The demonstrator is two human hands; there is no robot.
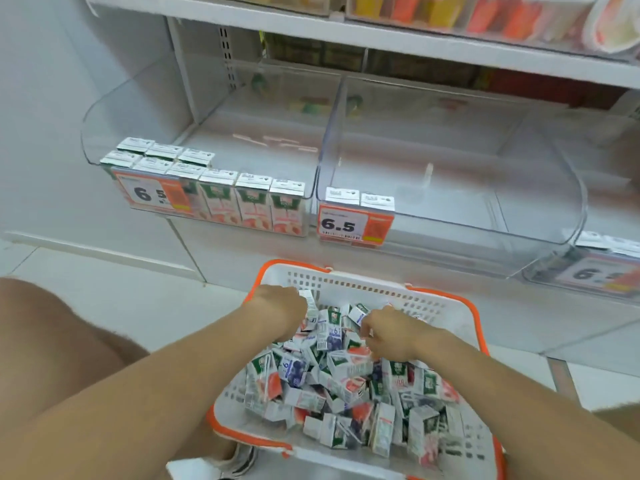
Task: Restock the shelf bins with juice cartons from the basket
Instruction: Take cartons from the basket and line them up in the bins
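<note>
Cartons (pixel 346 372) lie jumbled in the basket (pixel 446 306), most on their sides, long axes pointing every way, with red-fruit and blue-fruit packs mixed together. The basket, white with an orange rim, sits on the floor (pixel 156 306) just below the bins, its long axis running from you toward the shelving.

Your left hand (pixel 277 306) is at the basket's far left corner, knuckles up, fingers curled round a carton (pixel 307 299) whose white end points toward the shelving. Your right hand (pixel 391 336) is down on the heap near the middle, fingers curled among the packs; you cannot tell whether it has hold of one.

In the left bin (pixel 104 109) a row (pixel 235 202) of six stands upright along the front wall, long axes vertical and printed fronts facing you, with three more behind at the left. The middle bin (pixel 519 188) holds a pair (pixel 360 199) upright in its front left corner, behind a price tag (pixel 343 223) reading 6.5. The right bin (pixel 554 271) sits at the frame edge, with white tops showing.

An upper shelf (pixel 415 43) hangs over the rear of the bins, while their fronts jut out open-topped. Your knee (pixel 52 323) is left of the basket, and a shoe (pixel 239 459) shows under your left forearm.
</note>
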